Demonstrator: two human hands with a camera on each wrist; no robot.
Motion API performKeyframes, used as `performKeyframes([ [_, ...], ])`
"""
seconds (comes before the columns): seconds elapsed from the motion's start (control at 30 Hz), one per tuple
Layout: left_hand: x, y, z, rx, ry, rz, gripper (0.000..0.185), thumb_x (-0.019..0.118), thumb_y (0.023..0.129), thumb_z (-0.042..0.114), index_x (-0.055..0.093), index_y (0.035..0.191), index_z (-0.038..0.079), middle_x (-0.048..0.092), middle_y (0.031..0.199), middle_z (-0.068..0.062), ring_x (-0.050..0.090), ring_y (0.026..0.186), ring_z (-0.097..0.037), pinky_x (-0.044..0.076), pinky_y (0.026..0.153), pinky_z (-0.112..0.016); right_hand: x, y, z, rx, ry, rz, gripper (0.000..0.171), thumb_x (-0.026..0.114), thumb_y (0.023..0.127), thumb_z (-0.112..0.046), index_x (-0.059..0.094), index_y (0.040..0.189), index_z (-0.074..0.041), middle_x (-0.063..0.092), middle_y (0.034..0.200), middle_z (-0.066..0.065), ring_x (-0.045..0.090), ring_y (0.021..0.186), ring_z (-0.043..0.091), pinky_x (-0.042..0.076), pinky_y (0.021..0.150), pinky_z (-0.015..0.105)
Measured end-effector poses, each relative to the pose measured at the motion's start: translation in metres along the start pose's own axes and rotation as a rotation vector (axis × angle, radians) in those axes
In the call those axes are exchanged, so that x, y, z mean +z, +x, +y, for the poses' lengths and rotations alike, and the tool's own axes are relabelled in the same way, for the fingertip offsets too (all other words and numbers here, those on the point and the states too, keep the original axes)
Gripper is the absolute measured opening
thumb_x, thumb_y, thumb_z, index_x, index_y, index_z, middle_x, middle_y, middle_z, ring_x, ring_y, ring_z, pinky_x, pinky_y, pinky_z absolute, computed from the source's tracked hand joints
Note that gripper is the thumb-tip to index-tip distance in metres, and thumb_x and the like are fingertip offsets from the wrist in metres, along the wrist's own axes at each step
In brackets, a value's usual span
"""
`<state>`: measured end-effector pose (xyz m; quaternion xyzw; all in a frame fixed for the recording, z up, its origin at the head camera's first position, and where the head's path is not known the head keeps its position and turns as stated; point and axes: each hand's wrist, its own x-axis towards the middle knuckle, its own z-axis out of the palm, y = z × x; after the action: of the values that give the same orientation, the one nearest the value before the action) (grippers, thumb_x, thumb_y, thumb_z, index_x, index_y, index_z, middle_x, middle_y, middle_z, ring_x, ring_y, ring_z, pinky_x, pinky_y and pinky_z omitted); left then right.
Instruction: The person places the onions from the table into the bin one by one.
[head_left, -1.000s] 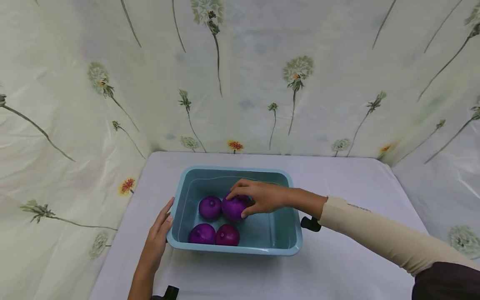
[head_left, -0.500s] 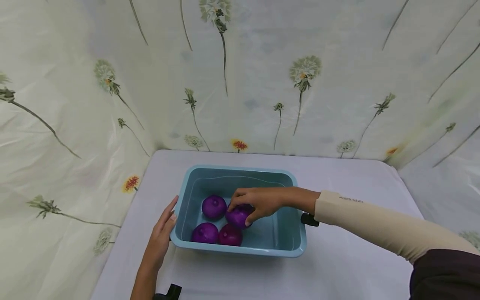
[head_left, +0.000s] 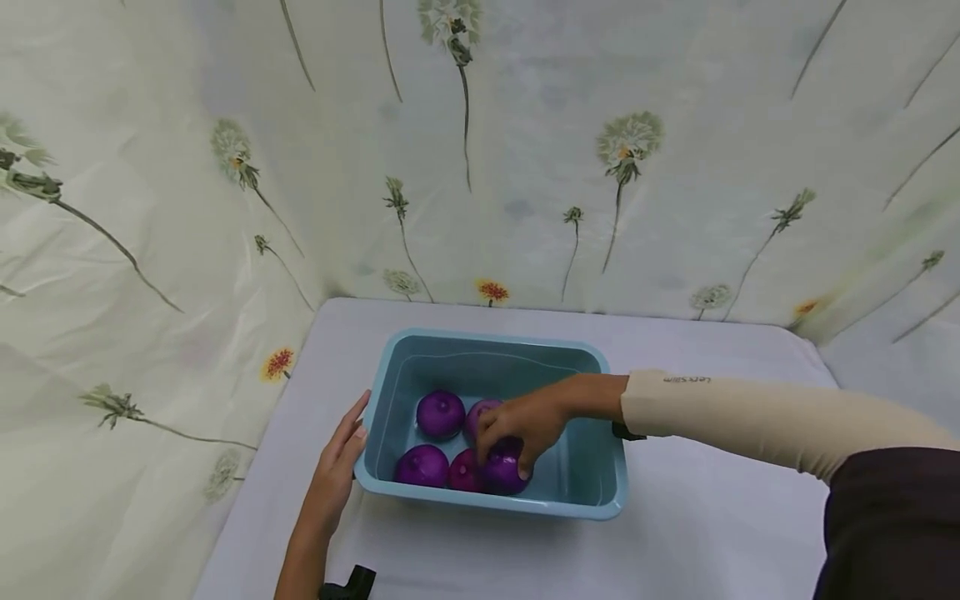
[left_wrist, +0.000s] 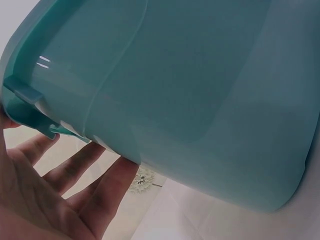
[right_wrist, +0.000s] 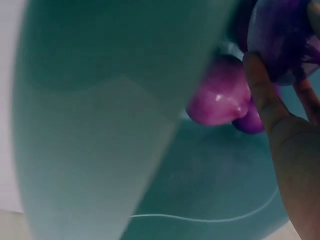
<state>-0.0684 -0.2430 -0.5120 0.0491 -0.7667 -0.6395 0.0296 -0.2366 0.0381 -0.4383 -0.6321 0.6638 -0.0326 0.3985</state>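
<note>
Round purple onion (head_left: 504, 471) in tub (head_left: 592, 492)

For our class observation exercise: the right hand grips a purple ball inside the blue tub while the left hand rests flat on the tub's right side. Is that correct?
Not quite. The left hand rests on the left side of the blue tub, as the head view shows. The rest stands: the right hand grips a purple ball inside the tub.

The desk (head_left: 697, 533), covered in a plain white cloth and backed by floral sheeting, carries a rectangular light-blue plastic tub (head_left: 592, 492) near its middle, with water and purple balls inside.
</note>
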Motion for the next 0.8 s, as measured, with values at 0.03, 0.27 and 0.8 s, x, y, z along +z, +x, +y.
performKeyframes([
  [0.03, 0.0, 0.0, 0.0, 0.003, 0.001, 0.004, 0.049, 0.037, 0.108, 0.039, 0.031, 0.157, 0.035, 0.032, 0.163, 0.002, 0.034, 0.146, -0.039, 0.032, 0.107, -0.072, 0.0, 0.001, 0.0, -0.017, -0.008, -0.014, 0.051, 0.077, 0.089, -0.023, 0.058, 0.137, -0.029, 0.049, 0.134, -0.005, 0.044, 0.125, 0.008, 0.047, 0.099, 0.024],
  [0.27, -0.002, 0.005, 0.003, 0.04, -0.003, 0.015, 0.048, 0.036, 0.109, 0.036, 0.031, 0.156, 0.035, 0.029, 0.164, 0.002, 0.027, 0.149, -0.041, 0.026, 0.108, -0.074, -0.008, 0.007, 0.0, -0.124, -0.099, -0.115, 0.051, 0.078, 0.088, -0.021, 0.06, 0.135, -0.026, 0.052, 0.13, -0.003, 0.045, 0.116, 0.004, 0.046, 0.093, 0.018],
  [0.8, 0.002, 0.003, -0.007, 0.005, -0.022, 0.039, 0.048, 0.038, 0.108, 0.038, 0.034, 0.155, 0.034, 0.034, 0.16, 0.009, 0.032, 0.148, -0.034, 0.029, 0.109, -0.071, -0.004, 0.026, 0.0, -0.14, -0.261, -0.333, 0.051, 0.079, 0.087, -0.024, 0.058, 0.133, -0.028, 0.047, 0.136, -0.006, 0.043, 0.12, 0.002, 0.047, 0.087, 0.016],
])
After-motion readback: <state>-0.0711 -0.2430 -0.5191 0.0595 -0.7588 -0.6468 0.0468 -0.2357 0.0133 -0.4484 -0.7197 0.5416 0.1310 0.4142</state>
